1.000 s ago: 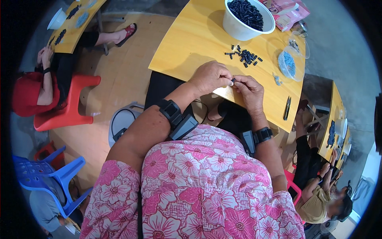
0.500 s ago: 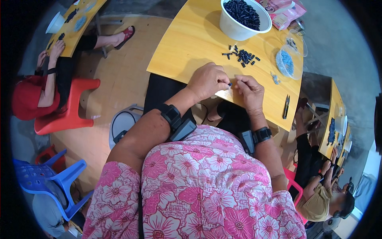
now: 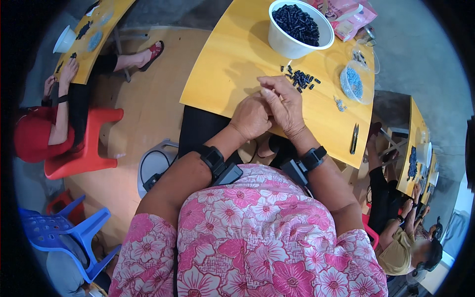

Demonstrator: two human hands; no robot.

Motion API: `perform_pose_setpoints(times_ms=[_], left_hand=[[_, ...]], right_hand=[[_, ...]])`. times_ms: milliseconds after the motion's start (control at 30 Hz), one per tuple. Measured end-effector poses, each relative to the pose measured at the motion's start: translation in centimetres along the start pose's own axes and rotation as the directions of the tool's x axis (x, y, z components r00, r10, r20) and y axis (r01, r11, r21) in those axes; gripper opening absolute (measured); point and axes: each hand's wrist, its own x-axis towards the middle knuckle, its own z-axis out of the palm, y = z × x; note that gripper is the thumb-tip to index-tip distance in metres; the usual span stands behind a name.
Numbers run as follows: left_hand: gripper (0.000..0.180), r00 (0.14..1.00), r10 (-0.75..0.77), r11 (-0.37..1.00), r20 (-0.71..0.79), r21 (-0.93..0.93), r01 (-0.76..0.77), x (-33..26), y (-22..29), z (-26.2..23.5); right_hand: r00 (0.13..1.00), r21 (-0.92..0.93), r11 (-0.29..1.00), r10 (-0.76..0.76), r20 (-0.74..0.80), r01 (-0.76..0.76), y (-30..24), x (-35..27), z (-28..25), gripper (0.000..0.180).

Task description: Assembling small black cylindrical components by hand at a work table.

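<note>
Loose black pieces (image 3: pixel 301 79), long axes pointing mixed ways; right hand (image 3: pixel 288 105) overlaps left hand (image 3: pixel 251 118), can't tell if either's fingers pinch anything

The small black pieces (image 3: pixel 301 80), short and roughly cylindrical, lay in a loose heap on the yellow table (image 3: pixel 217 64), jumbled at different angles, some touching and a few strays apart at the edges. The heap sat just beyond the right hand (image 3: pixel 286 106), on the near side of the white bowl (image 3: pixel 283 45), where many similar pieces were piled. Whether the left hand (image 3: pixel 251 116), touching the right one, held a piece was hidden
</note>
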Motion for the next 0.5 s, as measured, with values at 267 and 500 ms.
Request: perform_pose_setpoints(times_ms=[267,500], left_hand=[[0.03,0.997,-0.072,0.99,-0.023,-0.124,0.069,-0.1,-0.08,0.3],[0.033,0.995,-0.009,0.987,-0.097,-0.163,-0.007,-0.48,-0.82,0.58]], right_hand=[[0.996,-0.077,0.996,-0.036,0.078,0.042,-0.02,0.0,0.55,0.034],[0.992,-0.073,0.996,-0.036,0.121,0.045,0.17,0.11,0.99,0.052]])
